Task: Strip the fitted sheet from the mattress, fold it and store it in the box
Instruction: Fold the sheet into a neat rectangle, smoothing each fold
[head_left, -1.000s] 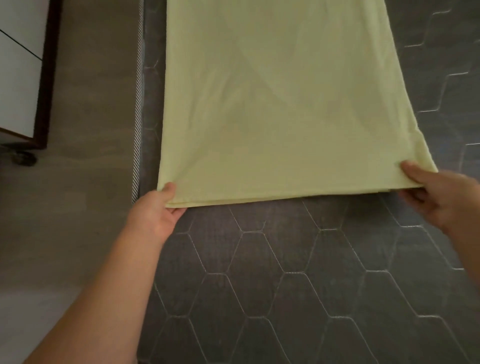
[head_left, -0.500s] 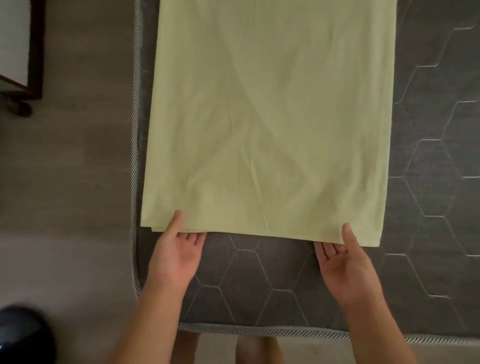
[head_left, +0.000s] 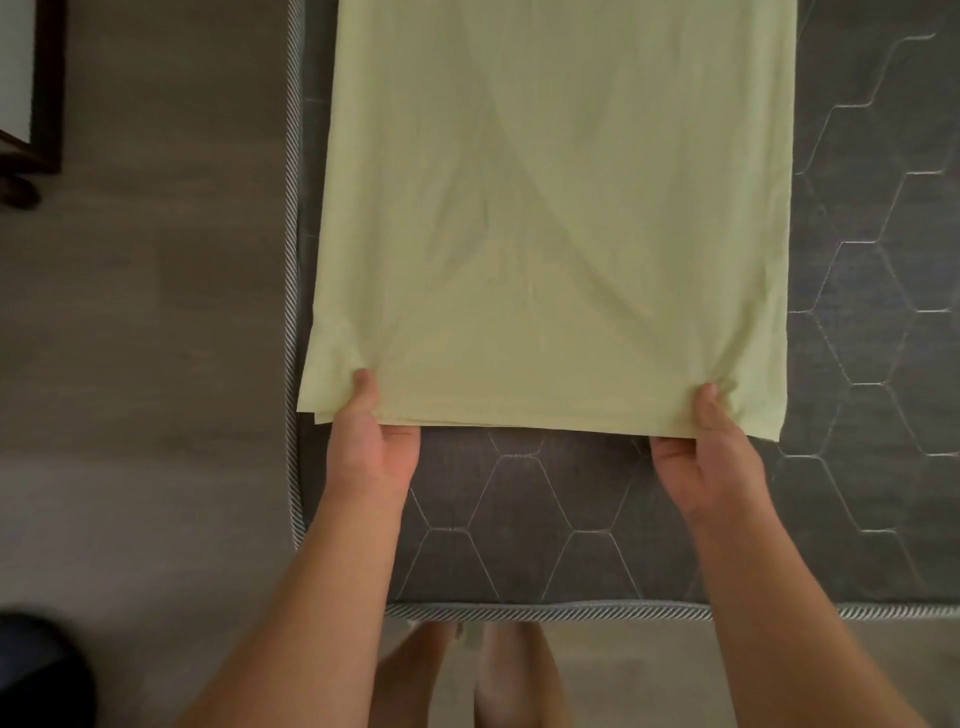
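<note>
The pale yellow-green fitted sheet (head_left: 561, 208), folded into a long flat panel, lies on the dark grey hexagon-quilted mattress (head_left: 519, 519). It runs along the mattress's left edge, and its near edge stops short of the foot edge. The left hand (head_left: 371, 452) pinches that near edge close to the left corner, thumb on top and fingers tucked beneath. The right hand (head_left: 709, 457) grasps it the same way near the right corner. The cloth puckers at both thumbs.

The likeliest trouble is the layers sliding apart. At the near-left corner they already sit slightly offset, and both corners lie outside the thumbs, so they may droop or flip when the edge is lifted. Uneven pull between the hands would skew the next fold. The left margin reaches the mattress's piped left edge, so a drag to the left could spill it onto the grey wood-look floor (head_left: 156, 364).

By count: one sheet, one mattress and two hands, both occupied. One dark-framed piece of furniture (head_left: 47, 88) stands beyond the left edge. One blurred dark object (head_left: 36, 670) lies on the floor. No box is in view.
</note>
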